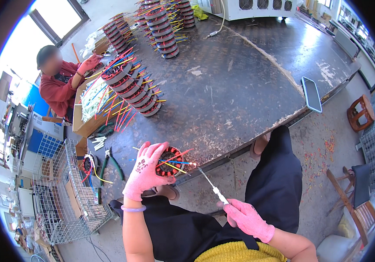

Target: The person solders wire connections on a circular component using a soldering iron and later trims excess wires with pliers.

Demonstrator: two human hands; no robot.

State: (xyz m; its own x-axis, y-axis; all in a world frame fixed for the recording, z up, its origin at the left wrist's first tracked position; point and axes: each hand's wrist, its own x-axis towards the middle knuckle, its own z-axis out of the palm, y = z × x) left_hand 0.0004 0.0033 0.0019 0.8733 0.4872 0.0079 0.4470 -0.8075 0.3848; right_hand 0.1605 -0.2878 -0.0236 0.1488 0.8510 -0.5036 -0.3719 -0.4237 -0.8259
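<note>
My left hand (pixel 146 168), in a pink glove, is closed around a wound motor stator (pixel 157 171) at the table's front edge. Red copper-like windings line its ring, and red, blue and yellow lead wires (pixel 176 162) stick out to the right. My right hand (pixel 247 217), gloved in pink too, grips a slim white tool (pixel 218 193) with a long thin metal tip. That tip points up at the lead ends, just short of a small bright orange glow (pixel 195 164) at the blue wire's end. I cannot tell whether they touch.
Stacks of stators (pixel 130 87) with wires stand at the table's left and back. Green-handled pliers (pixel 115 166) and another stator (pixel 89 163) lie left of my left hand. A phone (pixel 311 94) overhangs the right edge. Across the corner, a co-worker (pixel 63 83) sits by a cardboard box (pixel 82 124).
</note>
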